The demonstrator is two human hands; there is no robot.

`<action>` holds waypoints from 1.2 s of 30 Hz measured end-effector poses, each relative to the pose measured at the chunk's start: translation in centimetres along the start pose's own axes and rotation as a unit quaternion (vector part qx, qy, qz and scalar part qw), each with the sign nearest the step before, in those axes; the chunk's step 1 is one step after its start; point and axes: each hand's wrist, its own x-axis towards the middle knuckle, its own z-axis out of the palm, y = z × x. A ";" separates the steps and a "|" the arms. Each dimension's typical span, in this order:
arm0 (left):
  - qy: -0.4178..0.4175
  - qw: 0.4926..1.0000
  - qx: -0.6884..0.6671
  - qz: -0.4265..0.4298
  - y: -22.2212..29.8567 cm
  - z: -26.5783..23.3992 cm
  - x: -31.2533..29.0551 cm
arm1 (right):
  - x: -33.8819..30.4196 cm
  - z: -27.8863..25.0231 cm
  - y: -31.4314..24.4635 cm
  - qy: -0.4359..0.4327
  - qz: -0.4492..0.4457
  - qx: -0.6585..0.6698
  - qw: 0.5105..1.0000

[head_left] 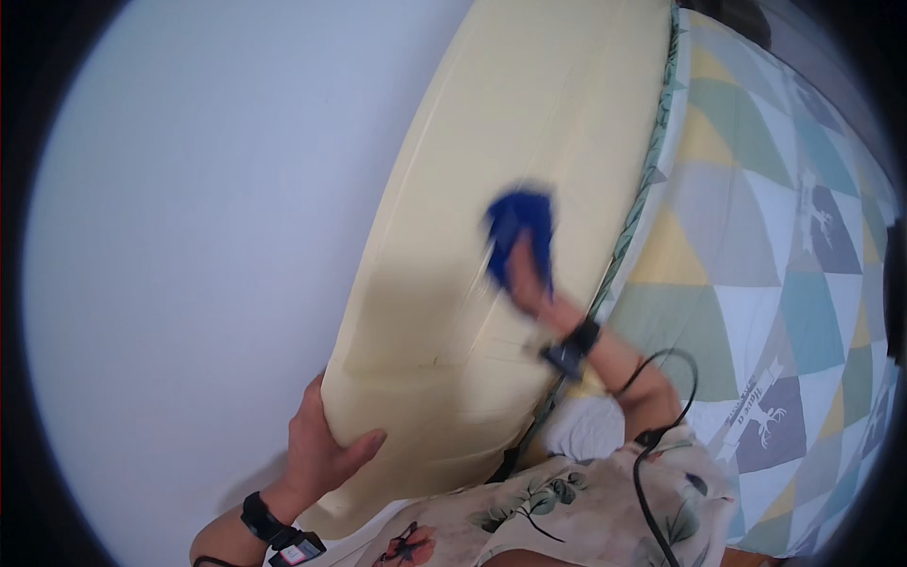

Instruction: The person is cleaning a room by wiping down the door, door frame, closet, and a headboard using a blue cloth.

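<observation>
A cream padded headboard [557, 104] curves up from the lower middle of the view between a pale wall and a bed. My left hand [321, 444] grips its left edge, the thumb on the front face and the other fingers hidden behind the rim. On the padded face, my right hand [525, 269] holds a dark blue cloth [521, 213] against or close to the surface. Both hand and cloth are smeared by motion, so exact contact is hard to make out. Faint creases and a seam run across the headboard below the cloth.
To the right lies a mattress with a sheet [737, 312] of green, yellow, grey and white triangles, edged in green piping. A pale wall [208, 236] fills the left. A black cable [652, 463] loops by my right forearm. Straps with small devices circle both wrists.
</observation>
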 end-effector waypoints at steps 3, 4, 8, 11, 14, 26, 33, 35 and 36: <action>-0.025 0.998 -0.015 0.050 3.9 -1.9 13.8 | 22.5 -13.7 9.8 0.351 -0.175 -0.123 0.912; -0.027 0.997 -0.002 0.076 1.9 -2.0 13.3 | 23.1 -14.1 13.7 0.313 0.019 -0.230 0.921; -0.030 0.998 0.006 0.054 -0.4 -8.6 8.2 | 22.7 -6.8 10.3 0.317 -0.024 -0.219 0.923; -0.018 0.998 0.010 0.059 1.8 -16.4 9.5 | 20.0 -1.3 -0.4 0.291 -0.094 -0.260 0.916; -0.047 0.997 0.047 0.037 3.3 -19.6 9.4 | 7.8 6.2 -6.8 0.214 -0.047 -0.146 0.965; -0.180 0.979 0.081 -0.043 20.1 -10.1 45.1 | 26.7 -10.7 1.1 -0.010 -0.012 0.097 0.995; -0.178 0.981 0.049 -0.065 19.9 -10.1 48.4 | 26.6 -12.3 13.5 -0.139 0.197 -0.200 0.950; -0.194 0.977 0.026 -0.090 20.8 -10.4 48.6 | 30.5 -15.0 18.7 0.155 0.114 -0.216 0.957; -0.188 0.979 0.031 -0.069 20.8 -10.5 48.4 | 32.8 -17.1 21.2 0.251 0.048 -0.211 0.944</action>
